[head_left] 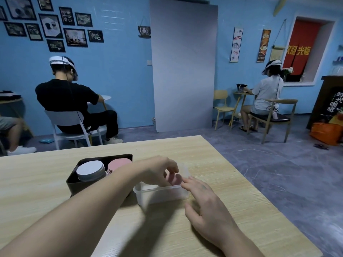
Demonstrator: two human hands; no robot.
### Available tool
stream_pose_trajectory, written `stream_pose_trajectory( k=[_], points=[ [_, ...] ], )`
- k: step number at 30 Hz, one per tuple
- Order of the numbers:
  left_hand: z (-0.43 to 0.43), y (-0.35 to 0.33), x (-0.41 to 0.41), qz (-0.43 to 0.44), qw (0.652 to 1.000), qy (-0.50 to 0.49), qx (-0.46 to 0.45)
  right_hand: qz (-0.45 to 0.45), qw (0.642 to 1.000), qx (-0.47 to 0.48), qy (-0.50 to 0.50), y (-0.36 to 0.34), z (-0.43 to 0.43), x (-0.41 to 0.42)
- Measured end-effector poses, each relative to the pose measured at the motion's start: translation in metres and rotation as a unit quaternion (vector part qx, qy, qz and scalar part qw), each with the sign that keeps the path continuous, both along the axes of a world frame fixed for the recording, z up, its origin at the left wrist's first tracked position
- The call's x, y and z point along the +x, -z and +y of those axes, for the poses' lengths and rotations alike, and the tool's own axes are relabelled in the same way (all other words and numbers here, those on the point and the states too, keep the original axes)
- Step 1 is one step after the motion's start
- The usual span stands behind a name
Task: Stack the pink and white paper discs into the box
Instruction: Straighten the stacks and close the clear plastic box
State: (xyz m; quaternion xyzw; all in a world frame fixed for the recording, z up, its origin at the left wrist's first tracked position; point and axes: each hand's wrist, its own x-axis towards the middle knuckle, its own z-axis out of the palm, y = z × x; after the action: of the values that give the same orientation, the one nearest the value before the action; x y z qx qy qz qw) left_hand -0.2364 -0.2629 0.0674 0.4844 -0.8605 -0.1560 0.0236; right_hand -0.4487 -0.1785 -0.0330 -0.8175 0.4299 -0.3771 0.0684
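- Two hands: left hand (159, 171) and right hand (204, 203).
- One clear box (161, 193), near, at the hands.
- One black tray (74, 182), left of the box.
- Two disc stacks in the tray: white stack (90, 168) and pink stack (118, 164).
- One single pink disc (174, 178) at the left fingers.
- One wooden table (222, 182).
- Three other people, far: person in black (65, 97), person in white (267, 93), and a third person (9, 125) cut by the left edge.
- Three chairs: white chair (63, 119), yellow chair (222, 106), wooden chair (274, 117).
- Eleven framed pictures (50, 25), far left wall.

Bare forearms (92, 197), left grip (157, 171), right grip (204, 204)
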Motion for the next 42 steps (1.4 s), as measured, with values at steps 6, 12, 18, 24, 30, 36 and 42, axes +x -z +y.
stream_pose_trajectory(
  k=[6, 12, 18, 24, 30, 36, 42],
  points=[
    [0.006, -0.021, 0.026, 0.073, 0.996, -0.024, -0.052, 0.012, 0.999, -0.035, 0.002, 0.001, 0.001, 0.003],
    [0.025, -0.029, 0.078, 0.229, 0.968, -0.083, -0.058, 0.052, 0.997, -0.062, -0.011, -0.007, 0.005, 0.024],
    [0.032, -0.022, 0.128, 0.236, 0.959, -0.144, -0.067, 0.065, 0.994, -0.079, -0.027, -0.012, 0.007, 0.070],
    [0.028, -0.013, 0.156, 0.190, 0.961, -0.175, -0.097, 0.057, 0.994, -0.079, -0.041, -0.010, 0.005, 0.098],
    [0.023, -0.001, 0.163, 0.150, 0.963, -0.194, -0.112, 0.055, 0.994, -0.094, -0.030, -0.001, 0.005, 0.094],
    [0.016, 0.003, 0.160, 0.111, 0.963, -0.189, -0.157, 0.045, 0.995, -0.087, -0.021, 0.000, 0.006, 0.090],
    [0.014, 0.003, 0.159, 0.078, 0.964, -0.189, -0.169, 0.052, 0.996, -0.074, -0.026, -0.004, 0.008, 0.092]
  ],
)
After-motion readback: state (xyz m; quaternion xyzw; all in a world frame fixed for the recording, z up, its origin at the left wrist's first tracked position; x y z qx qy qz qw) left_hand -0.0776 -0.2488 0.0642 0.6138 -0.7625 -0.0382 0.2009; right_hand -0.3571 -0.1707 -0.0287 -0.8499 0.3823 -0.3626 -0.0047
